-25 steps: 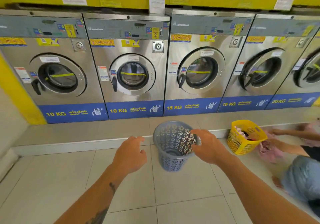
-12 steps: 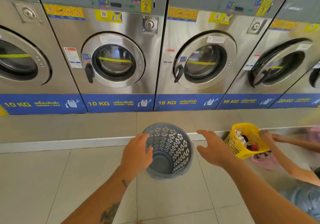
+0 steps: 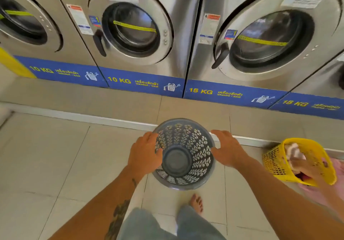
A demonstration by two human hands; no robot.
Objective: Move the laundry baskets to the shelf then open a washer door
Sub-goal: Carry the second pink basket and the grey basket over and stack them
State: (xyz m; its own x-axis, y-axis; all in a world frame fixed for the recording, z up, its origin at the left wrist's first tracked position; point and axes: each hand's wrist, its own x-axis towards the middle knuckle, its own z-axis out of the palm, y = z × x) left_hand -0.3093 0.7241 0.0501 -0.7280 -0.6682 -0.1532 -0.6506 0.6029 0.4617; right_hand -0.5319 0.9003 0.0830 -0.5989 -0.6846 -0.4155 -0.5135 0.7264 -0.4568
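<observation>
Grey-blue plastic, round and tapering to a solid base, the laundry basket (image 3: 176, 160) has walls pierced with flower-shaped holes. It stands upright on the tiled floor (image 3: 55, 156), just before the step (image 3: 93, 107) under the washers (image 3: 141, 35). Its near-left rim is gripped by the left hand (image 3: 145, 152), thumb inside. At the opposite rim the right hand (image 3: 227, 148) lies with fingers spread wide. Off to the right sits a yellow basket (image 3: 275, 161) of clothes.

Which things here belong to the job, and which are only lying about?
For the job:
grey basket, its rim gripped by the left hand, with the right hand open at the other side
yellow basket
10 KG washer door and 15 KG washer door, both closed

Not for the job:
clothes in the yellow basket
another person's hand reaching into it
pink cloth beside it
</observation>
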